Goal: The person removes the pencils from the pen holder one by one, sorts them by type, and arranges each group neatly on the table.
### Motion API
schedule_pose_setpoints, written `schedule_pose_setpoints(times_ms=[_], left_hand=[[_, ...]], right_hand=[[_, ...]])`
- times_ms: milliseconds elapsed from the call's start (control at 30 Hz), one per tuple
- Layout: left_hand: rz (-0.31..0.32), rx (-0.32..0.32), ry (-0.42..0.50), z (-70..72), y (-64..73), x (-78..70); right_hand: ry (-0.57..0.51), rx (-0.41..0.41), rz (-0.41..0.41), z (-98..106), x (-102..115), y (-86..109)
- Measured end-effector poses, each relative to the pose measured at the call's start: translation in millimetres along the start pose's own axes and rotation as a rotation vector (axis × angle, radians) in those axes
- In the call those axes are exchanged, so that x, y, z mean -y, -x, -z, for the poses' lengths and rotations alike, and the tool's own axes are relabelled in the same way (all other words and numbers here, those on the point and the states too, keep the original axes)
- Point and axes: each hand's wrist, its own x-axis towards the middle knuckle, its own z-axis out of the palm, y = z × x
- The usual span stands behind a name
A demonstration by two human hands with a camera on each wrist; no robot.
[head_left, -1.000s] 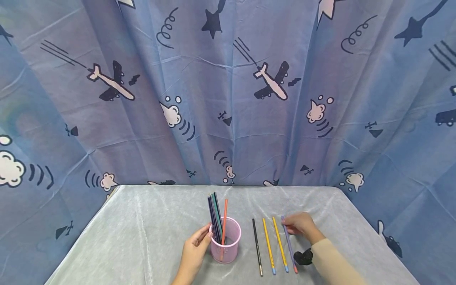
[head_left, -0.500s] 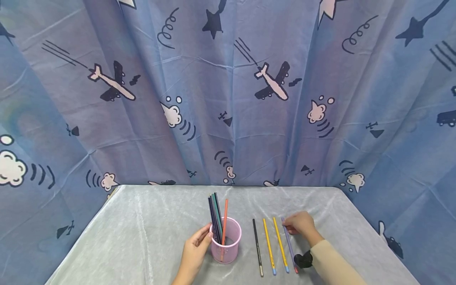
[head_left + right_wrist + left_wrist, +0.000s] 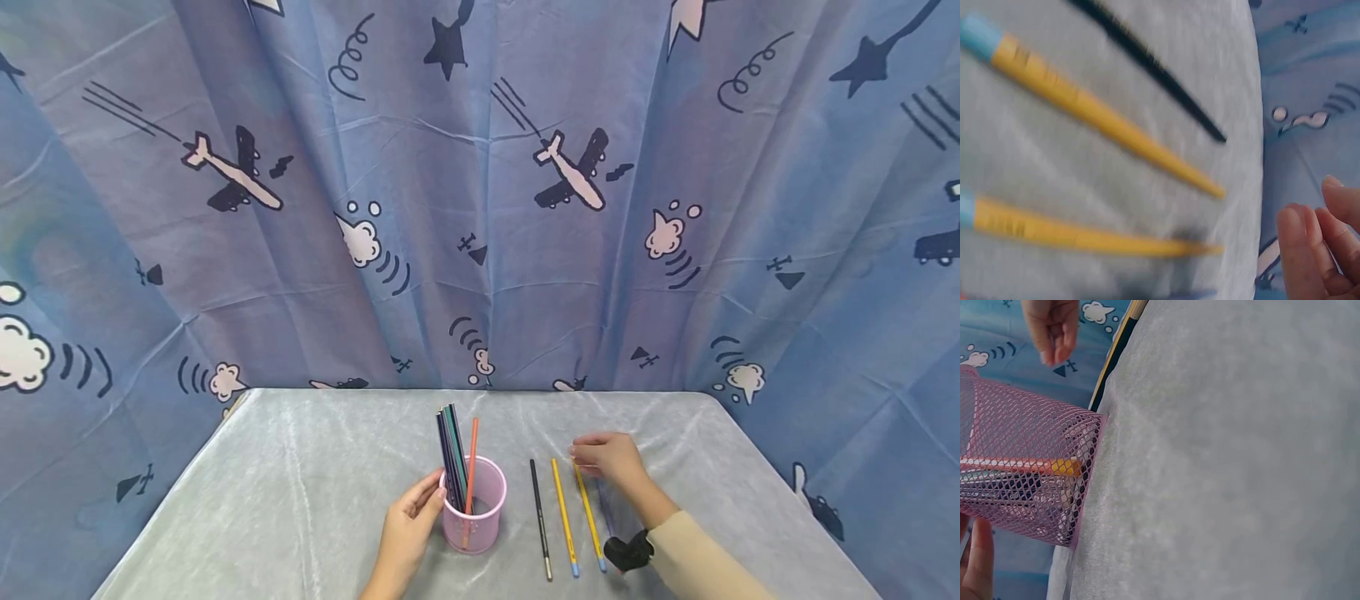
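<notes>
A pink mesh pencil cup (image 3: 489, 527) stands mid-table, holding several dark colored pencils (image 3: 448, 454) and an orange pencil (image 3: 473, 468). My left hand (image 3: 405, 523) holds the cup at its left side, thumb near the rim. To the cup's right lie a black pencil (image 3: 541, 521), two yellow pencils (image 3: 566, 518) with light-blue ends, and a purple pencil (image 3: 605, 510), side by side. My right hand (image 3: 613, 460) hovers by the far end of the right yellow pencil (image 3: 1085, 234), with nothing between its fingers in the right wrist view. Part of the purple pencil is hidden by the hand and wrist.
A whitish cloth (image 3: 360, 467) covers the table. Behind it hangs a blue curtain (image 3: 420, 317) with printed airplanes and clouds. A black object (image 3: 628, 550) sits at the right wrist, over the purple pencil's near end.
My right hand has let go of the purple pencil's far end and moved up and left toward the yellow pencil. The left hand and cup have stayed in place.
</notes>
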Motion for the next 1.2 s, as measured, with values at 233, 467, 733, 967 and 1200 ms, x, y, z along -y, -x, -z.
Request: schedule_pose_setpoints(times_ms=[233,467,733,967,1200], left_hand=[[-0.003,-0.003,-0.013,-0.7,-0.2,0.1],[-0.014,0.0,-0.017,-0.4,-0.2,0.6],[-0.008,-0.005,-0.015,-0.6,0.1,0.1],[-0.005,-0.001,-0.014,-1.1,0.6,0.3],[-0.017,-0.006,-0.009,-0.5,0.3,1.6]], right_hand=[[-0.076,0.037,0.025,-19,11,7.5],[-0.128,0.09,0.034,-36,22,14.8],[-0.155,0.168,0.051,-50,35,19.4],[-0.155,0.182,0.065,-64,45,22.4],[-0.181,0.228,0.082,-81,52,24.3]])
